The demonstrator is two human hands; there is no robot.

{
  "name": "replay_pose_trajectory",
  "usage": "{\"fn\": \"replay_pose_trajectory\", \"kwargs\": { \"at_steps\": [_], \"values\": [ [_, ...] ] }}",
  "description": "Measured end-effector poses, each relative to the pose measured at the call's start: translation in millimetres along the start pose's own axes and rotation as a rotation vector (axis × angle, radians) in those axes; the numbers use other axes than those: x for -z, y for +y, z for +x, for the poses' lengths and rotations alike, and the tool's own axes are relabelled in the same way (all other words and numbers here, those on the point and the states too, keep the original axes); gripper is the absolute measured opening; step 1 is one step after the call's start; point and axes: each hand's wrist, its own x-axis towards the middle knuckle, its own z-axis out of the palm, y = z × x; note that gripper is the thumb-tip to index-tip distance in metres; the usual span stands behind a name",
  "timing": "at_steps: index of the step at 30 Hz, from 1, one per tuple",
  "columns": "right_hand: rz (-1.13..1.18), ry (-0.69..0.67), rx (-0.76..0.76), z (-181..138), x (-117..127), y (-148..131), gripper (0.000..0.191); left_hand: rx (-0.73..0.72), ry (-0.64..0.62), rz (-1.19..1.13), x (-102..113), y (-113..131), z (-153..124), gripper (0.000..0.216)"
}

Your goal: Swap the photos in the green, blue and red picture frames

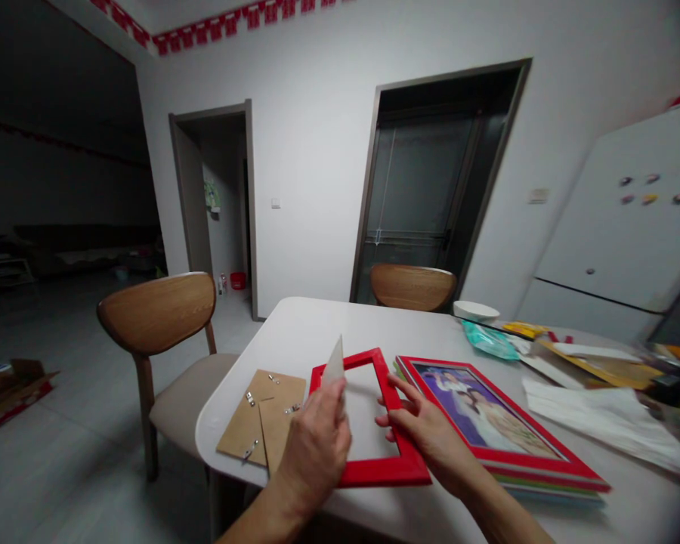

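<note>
A small empty red picture frame (384,470) lies flat on the white table (311,325) in front of me. My left hand (316,446) is closed on a thin pale sheet (335,364), held upright over the frame's left side. My right hand (428,432) rests on the frame's right rail, fingers curled against it. A brown backing board (261,423) with metal clips lies just left of the frame. To the right is a stack of larger frames, the top one red (487,412) with a photo of people in it.
Two wooden chairs stand at the table, one at the left (159,313), one at the far side (412,287). A white bowl (476,310), a teal packet (490,341), papers and white sheets (606,423) cover the table's right. A white fridge (629,227) stands right.
</note>
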Motion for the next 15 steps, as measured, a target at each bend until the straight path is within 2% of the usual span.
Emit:
{"fn": "replay_pose_trajectory", "kwargs": {
  "at_steps": [4,8,11,15],
  "values": [
    [-0.494,0.031,0.055,17,19,30,0.057,0.354,0.209,-0.151,29,-28,-6,0.040],
    [-0.851,0.091,0.232,27,28,55,0.051,0.576,0.233,-0.373,39,-61,-28,0.043],
    [-0.994,0.099,0.248,27,28,63,0.050,0.633,0.149,-0.396,37,-71,-43,0.041],
    [-1.119,0.105,0.282,24,26,65,0.046,0.556,0.022,-0.205,37,-68,-48,0.042]
  ]
}}
